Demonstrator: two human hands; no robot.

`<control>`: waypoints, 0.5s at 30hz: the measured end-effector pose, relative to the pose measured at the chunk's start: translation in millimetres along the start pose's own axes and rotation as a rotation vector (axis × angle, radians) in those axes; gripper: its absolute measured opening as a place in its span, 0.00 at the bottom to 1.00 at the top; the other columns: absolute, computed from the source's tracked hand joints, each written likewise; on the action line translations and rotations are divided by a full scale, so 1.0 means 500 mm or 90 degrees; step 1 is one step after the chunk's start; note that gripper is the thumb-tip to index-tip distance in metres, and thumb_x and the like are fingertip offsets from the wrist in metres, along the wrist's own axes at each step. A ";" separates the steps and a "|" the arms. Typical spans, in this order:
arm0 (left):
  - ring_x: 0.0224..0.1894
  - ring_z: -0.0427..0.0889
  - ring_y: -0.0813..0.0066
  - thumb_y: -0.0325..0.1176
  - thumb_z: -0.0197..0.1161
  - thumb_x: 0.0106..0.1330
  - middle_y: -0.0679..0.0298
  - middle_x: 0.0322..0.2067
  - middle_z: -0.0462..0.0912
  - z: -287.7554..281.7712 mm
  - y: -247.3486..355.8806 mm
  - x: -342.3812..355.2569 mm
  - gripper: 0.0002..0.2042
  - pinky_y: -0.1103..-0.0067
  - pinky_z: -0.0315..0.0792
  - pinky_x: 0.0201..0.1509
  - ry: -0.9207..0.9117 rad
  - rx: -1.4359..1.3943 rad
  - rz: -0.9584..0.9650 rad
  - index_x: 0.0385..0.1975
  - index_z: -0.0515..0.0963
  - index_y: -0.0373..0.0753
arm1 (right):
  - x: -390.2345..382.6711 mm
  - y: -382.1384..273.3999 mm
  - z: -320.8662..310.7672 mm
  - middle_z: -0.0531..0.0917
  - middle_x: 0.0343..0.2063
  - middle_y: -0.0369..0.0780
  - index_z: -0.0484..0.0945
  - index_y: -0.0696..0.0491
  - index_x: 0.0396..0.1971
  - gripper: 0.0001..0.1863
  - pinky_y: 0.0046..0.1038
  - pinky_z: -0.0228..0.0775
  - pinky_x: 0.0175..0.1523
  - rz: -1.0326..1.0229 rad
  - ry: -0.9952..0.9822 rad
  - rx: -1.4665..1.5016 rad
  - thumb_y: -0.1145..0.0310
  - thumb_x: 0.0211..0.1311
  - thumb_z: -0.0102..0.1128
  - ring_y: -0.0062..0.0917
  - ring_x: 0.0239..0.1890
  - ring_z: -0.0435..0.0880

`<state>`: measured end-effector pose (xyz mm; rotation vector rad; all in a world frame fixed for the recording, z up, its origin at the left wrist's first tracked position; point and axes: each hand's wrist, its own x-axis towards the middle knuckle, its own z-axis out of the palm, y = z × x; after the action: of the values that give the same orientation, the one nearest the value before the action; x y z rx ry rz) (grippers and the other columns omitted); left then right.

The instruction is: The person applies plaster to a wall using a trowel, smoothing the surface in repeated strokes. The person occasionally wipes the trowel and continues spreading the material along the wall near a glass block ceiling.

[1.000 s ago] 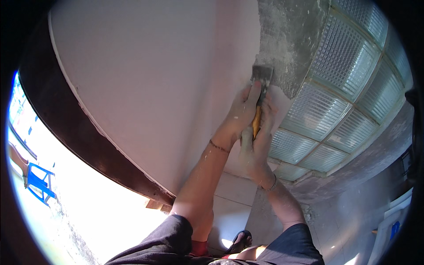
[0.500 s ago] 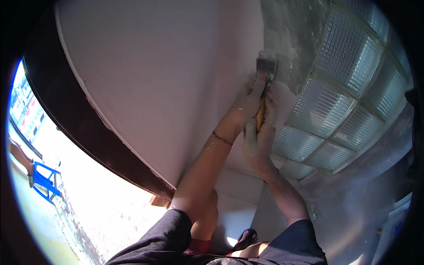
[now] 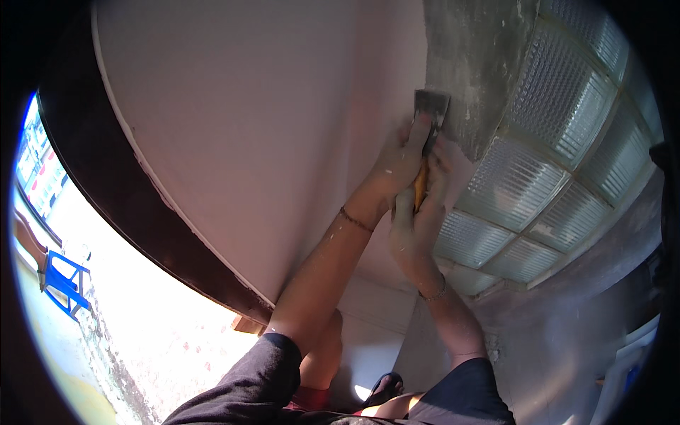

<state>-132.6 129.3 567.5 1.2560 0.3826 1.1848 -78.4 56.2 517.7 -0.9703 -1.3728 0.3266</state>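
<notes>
Both my hands are closed on one putty knife (image 3: 432, 103), which has a wide metal blade and a yellow handle. My left hand (image 3: 398, 161) grips it near the blade, the thumb laid along the metal. Lower down, my right hand (image 3: 419, 221) wraps the handle. The blade rests at the wall, where the pale smooth surface (image 3: 283, 92) meets a rough grey plaster patch (image 3: 476, 71). Whitish smears mark my hands and forearms. The fingers behind the handle are partly hidden.
Ribbed glass blocks (image 3: 520, 173) fill the wall to the right. A dark curved frame (image 3: 142, 205) borders the pale wall on the left. Beyond it, a blue plastic chair (image 3: 65, 283) stands in bright light. My sandaled foot (image 3: 386, 388) is below.
The view has shifted slightly. My hands and the putty knife stay nearly in place at the grey patch's edge, with both grips unchanged; the whitish material along the blade's top edge no longer shows.
</notes>
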 end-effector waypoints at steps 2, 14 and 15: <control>0.25 0.79 0.78 0.54 0.48 0.74 0.61 0.22 0.81 0.001 0.003 0.004 0.22 0.83 0.73 0.30 -0.013 -0.013 0.000 0.33 0.73 0.39 | 0.005 -0.003 0.000 0.71 0.57 0.50 0.55 0.61 0.64 0.25 0.26 0.73 0.43 -0.041 0.018 -0.012 0.75 0.68 0.41 0.28 0.43 0.80; 0.27 0.82 0.76 0.53 0.49 0.74 0.59 0.25 0.85 0.012 0.067 0.056 0.22 0.84 0.75 0.30 -0.074 0.013 0.025 0.33 0.76 0.38 | 0.066 -0.024 -0.015 0.75 0.52 0.50 0.60 0.61 0.63 0.22 0.28 0.73 0.49 -0.222 0.107 -0.136 0.75 0.70 0.43 0.30 0.44 0.80; 0.27 0.82 0.75 0.53 0.49 0.74 0.59 0.26 0.85 0.009 0.077 0.059 0.23 0.84 0.75 0.30 -0.097 0.023 0.022 0.33 0.77 0.37 | 0.068 -0.025 -0.022 0.75 0.53 0.48 0.61 0.62 0.63 0.22 0.24 0.73 0.45 -0.261 0.110 -0.176 0.75 0.70 0.42 0.26 0.40 0.79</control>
<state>-135.0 146.4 613.3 1.3802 0.2713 1.1070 -64.7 68.9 550.8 -0.8894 -1.4404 -0.2553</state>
